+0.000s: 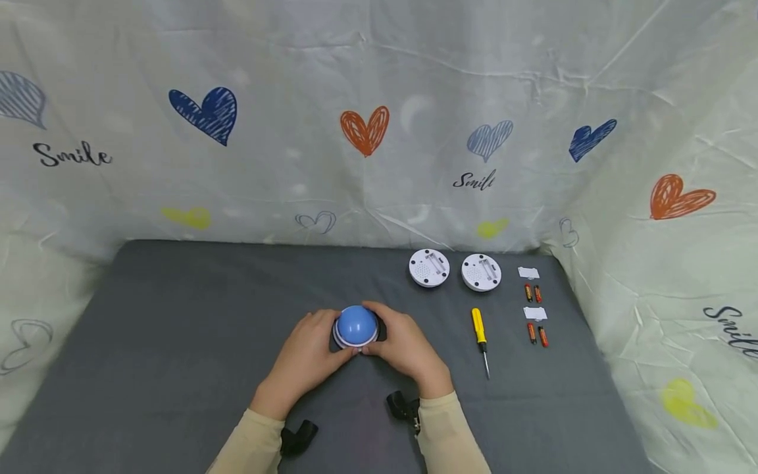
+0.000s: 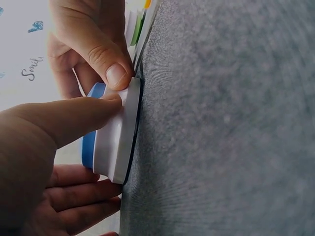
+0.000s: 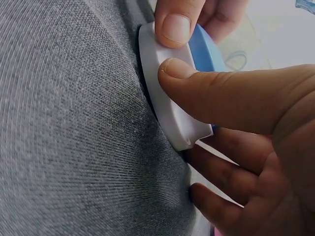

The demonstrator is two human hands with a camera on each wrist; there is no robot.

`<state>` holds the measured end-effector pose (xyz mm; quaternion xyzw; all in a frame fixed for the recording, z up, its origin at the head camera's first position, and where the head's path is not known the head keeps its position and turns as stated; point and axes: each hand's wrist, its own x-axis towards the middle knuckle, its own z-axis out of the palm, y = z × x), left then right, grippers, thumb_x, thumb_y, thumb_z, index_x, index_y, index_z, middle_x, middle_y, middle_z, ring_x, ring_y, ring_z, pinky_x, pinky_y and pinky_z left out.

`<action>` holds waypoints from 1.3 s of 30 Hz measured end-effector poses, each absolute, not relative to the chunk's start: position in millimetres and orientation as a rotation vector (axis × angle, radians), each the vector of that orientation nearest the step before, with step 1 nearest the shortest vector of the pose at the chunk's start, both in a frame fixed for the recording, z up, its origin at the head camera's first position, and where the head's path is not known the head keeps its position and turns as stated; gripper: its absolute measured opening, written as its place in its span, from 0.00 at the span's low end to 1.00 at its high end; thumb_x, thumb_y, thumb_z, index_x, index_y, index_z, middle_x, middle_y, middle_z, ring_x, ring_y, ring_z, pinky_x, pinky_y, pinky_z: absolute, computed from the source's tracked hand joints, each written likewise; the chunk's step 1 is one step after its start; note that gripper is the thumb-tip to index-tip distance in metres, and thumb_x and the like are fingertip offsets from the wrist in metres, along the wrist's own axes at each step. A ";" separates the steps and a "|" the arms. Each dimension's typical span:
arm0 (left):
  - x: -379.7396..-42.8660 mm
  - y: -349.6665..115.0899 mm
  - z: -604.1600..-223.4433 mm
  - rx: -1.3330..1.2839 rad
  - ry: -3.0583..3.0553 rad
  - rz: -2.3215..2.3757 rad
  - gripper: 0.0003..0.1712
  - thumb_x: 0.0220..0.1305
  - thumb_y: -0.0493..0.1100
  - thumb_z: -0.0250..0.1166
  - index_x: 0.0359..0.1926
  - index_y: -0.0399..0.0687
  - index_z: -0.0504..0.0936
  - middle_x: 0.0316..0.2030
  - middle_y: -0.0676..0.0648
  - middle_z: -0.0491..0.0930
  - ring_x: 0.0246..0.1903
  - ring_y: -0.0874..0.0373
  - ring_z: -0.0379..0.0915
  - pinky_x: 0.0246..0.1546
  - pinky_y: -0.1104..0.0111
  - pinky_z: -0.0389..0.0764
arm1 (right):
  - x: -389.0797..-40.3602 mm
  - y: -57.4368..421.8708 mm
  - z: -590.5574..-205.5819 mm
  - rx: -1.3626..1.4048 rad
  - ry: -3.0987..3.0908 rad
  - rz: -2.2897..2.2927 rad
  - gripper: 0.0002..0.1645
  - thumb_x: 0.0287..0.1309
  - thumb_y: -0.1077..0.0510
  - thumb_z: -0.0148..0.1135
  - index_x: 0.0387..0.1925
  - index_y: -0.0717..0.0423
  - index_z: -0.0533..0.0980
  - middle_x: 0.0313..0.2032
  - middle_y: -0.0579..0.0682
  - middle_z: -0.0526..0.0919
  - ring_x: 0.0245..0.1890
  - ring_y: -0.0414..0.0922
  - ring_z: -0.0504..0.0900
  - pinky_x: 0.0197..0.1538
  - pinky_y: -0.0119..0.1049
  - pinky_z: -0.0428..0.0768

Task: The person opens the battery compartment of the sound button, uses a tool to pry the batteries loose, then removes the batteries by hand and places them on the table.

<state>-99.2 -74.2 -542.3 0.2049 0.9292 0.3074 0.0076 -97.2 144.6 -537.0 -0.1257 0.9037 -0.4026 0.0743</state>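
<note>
A round push button with a blue dome [image 1: 357, 324] and a white base sits on the grey tabletop, between both hands. My left hand [image 1: 306, 350] grips it from the left, and my right hand [image 1: 408, 343] grips it from the right. At the near side, both thumbs press on the white rim; the left wrist view shows the left thumb [image 2: 81, 115] there, close to the right one. Through the right wrist view, the white base [image 3: 170, 110] stands flat against the cloth, with fingers curved around its far side. The underside of the button is hidden.
Two white round units [image 1: 429, 268] lie with battery slots upward at the back right. A yellow-handled screwdriver [image 1: 480, 336] is right of my right hand. Farther right are small white covers [image 1: 529, 272] and several orange-and-black batteries [image 1: 531, 333]. A heart-printed cloth [image 1: 284, 131] hangs behind.
</note>
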 end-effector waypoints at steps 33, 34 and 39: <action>-97.7 -84.7 -544.1 0.665 2.850 1.039 0.41 0.70 0.61 0.76 0.71 0.38 0.81 0.63 0.39 0.83 0.63 0.39 0.80 0.65 0.38 0.79 | -94.2 155.6 -532.2 -0.500 2.586 -1.260 0.51 0.61 0.59 0.83 0.82 0.48 0.68 0.76 0.48 0.75 0.74 0.46 0.74 0.76 0.51 0.74; -97.9 -84.6 -543.8 0.661 2.852 1.048 0.41 0.70 0.62 0.76 0.70 0.38 0.81 0.62 0.39 0.84 0.62 0.39 0.81 0.62 0.39 0.82 | -94.5 155.7 -532.0 -0.517 2.589 -1.249 0.51 0.62 0.61 0.82 0.83 0.48 0.68 0.76 0.48 0.74 0.75 0.46 0.74 0.76 0.51 0.74; -100.4 -84.5 -543.6 0.648 2.859 1.102 0.42 0.73 0.65 0.71 0.71 0.37 0.81 0.60 0.38 0.84 0.58 0.41 0.84 0.58 0.42 0.85 | -96.2 156.4 -530.0 -0.554 2.620 -1.221 0.48 0.67 0.63 0.77 0.83 0.46 0.67 0.77 0.47 0.74 0.76 0.45 0.73 0.77 0.50 0.73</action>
